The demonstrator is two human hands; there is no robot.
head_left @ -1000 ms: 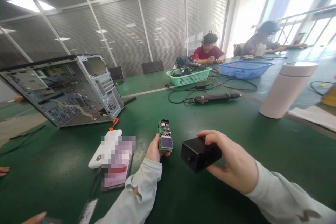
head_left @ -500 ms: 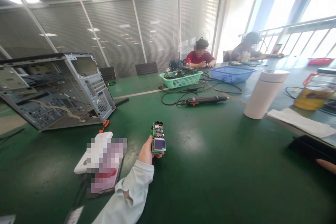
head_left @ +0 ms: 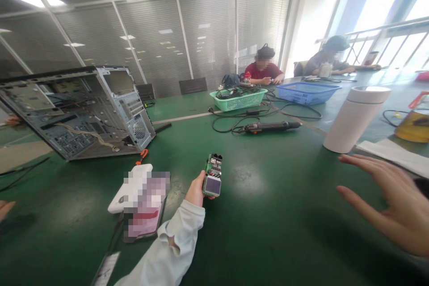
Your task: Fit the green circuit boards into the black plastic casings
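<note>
My left hand (head_left: 197,189) is closed round a small green circuit board (head_left: 213,175) with a little square screen, held above the green table (head_left: 268,232). The board's screen faces up, and black connectors stand at its far end. At the right, my right hand (head_left: 389,201) is spread with its fingers apart and holds nothing. It is near the pale tumbler (head_left: 355,118) and the white paper (head_left: 393,156). A white device (head_left: 132,187) and a pink phone-like object (head_left: 150,214) lie left of my left hand.
An open computer case (head_left: 83,116) stands at the left. Behind the board lie a black electric screwdriver (head_left: 273,128) with its cable, a green basket (head_left: 239,102) of cables and a blue basket (head_left: 306,94). Two people sit at the far side; another person's fingers show at the left edge.
My right hand has come into view from the right edge, fingers spread. The whole view has shifted, so most things appear farther right. My left hand still grips the board.
</note>
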